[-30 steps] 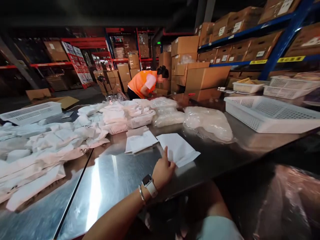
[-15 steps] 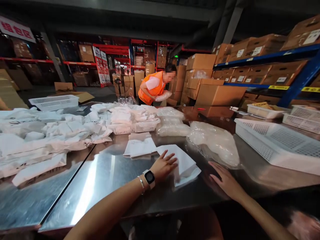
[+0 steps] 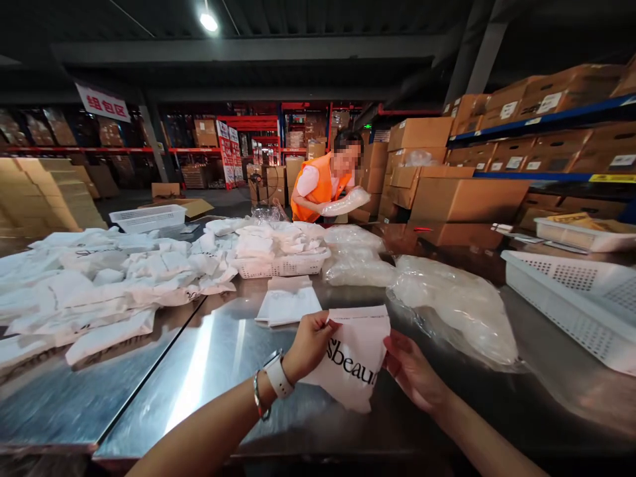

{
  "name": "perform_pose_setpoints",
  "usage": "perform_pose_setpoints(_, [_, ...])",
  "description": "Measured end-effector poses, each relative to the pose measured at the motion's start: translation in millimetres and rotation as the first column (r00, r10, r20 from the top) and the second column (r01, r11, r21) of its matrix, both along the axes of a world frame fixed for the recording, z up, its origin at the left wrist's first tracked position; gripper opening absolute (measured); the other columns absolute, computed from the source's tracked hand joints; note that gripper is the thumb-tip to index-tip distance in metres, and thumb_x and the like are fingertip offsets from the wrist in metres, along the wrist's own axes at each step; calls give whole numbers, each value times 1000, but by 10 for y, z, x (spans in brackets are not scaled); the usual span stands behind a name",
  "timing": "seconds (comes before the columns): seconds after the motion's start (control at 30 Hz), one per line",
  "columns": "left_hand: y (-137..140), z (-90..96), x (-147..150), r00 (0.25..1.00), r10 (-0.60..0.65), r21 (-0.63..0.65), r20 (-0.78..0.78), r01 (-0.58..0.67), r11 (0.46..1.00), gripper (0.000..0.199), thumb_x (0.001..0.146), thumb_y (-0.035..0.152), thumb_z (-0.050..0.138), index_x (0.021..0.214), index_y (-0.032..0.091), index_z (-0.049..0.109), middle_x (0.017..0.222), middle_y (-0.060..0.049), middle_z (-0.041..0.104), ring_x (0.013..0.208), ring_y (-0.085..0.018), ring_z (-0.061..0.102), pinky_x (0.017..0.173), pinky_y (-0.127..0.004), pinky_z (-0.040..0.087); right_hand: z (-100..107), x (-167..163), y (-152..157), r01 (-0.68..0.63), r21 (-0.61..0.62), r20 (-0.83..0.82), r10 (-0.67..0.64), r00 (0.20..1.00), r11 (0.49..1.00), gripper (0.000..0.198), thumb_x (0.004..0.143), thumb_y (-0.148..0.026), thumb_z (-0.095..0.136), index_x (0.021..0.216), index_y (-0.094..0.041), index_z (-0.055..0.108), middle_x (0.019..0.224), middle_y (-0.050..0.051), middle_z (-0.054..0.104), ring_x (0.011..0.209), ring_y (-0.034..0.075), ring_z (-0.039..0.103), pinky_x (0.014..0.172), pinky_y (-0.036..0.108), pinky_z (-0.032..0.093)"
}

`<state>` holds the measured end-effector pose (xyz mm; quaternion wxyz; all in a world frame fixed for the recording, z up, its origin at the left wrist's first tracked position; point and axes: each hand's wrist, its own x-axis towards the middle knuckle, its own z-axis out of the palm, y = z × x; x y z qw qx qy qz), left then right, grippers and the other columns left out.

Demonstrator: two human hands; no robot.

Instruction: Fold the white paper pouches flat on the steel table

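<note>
One black-lettered white mailer bag (image 3: pixel 354 361) is at the frame's lower centre, over the steel tabletop (image 3: pixel 228 351); the left hand (image 3: pixel 307 348) clamps its upper left corner, the right hand (image 3: pixel 411 370) its right edge, each grip closed; it looks light, limp and slick, likelier to crease than break; corners and edges seem best to pinch.

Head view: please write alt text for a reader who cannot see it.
The left hand and right hand hold a white printed bag over a metal table. White packages lie at left; beyond, a person in an orange vest holds a clear bundle.
</note>
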<state>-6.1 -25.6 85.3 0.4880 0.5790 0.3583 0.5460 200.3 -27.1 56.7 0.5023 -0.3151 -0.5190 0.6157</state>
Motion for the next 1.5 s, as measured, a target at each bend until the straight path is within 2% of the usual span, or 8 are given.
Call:
perform_pose_setpoints(0.27, [148,-116,-366,994,-12,103,-104,23,994,47,81,58,59,73,13,66,71,-4,64,71,-16,55,69,-26,44,-35,34,256,386,76,22,-389,921,919,43,46,-50,89,69,-21,68,75,2,70,73,18,63,74,28,53])
perform_pose_setpoints(0.5, [-140,-534,-687,743,-119,326,-659,424,845,34,93,24,42,117,18,65,114,-9,68,107,-22,63,96,-34,48,-459,348,-97,169,441,461,-384,800,881,23,70,-45,75,80,-24,75,90,8,72,83,27,68,76,37,57])
perform_pose_setpoints(0.73, [58,-523,-525,516,47,431,-855,659,616,43,95,19,44,138,23,48,140,-10,51,138,-23,37,118,-46,23,-660,500,21,-463,763,634,-380,674,452,43,91,-24,56,134,-30,53,132,5,54,125,24,47,111,45,36])
perform_pose_setpoints(0.87, [214,-517,-464,521,-18,428,-854,721,545,34,97,21,40,125,20,60,125,-12,63,128,-22,50,113,-39,35,-668,506,-4,-531,751,658,-385,647,391,51,91,-17,51,140,-28,45,133,6,52,124,23,49,110,41,38])
perform_pose_setpoints(1.0, [197,-588,-490,550,-109,389,-828,703,595,35,91,17,42,120,16,63,118,-13,66,116,-23,59,105,-35,42,-560,484,-133,-483,673,705,-291,646,560,38,94,-22,46,129,-28,59,122,4,61,113,23,59,100,36,49])
perform_pose_setpoints(1.17, [58,-685,-522,659,-247,159,-711,492,856,33,94,31,38,92,18,68,84,-5,68,77,-17,62,76,-26,47,-452,369,-166,-211,506,684,-240,689,836,46,93,-58,41,103,-27,74,98,6,71,82,27,69,73,37,57])
perform_pose_setpoints(1.27, [20,-713,-485,775,-280,2,-566,341,940,53,97,51,33,79,15,66,67,-1,59,62,-12,50,66,-23,41,-436,261,-134,-40,411,657,-265,706,911,59,88,-70,39,87,-24,76,81,6,72,71,28,67,66,37,55])
perform_pose_setpoints(1.5, [43,-719,-413,930,-342,-89,-133,332,939,49,89,58,50,100,15,69,92,-6,66,89,-19,55,84,-28,42,-466,184,-69,187,169,506,-248,826,968,62,78,-77,49,84,-19,70,76,8,69,77,29,65,70,36,53])
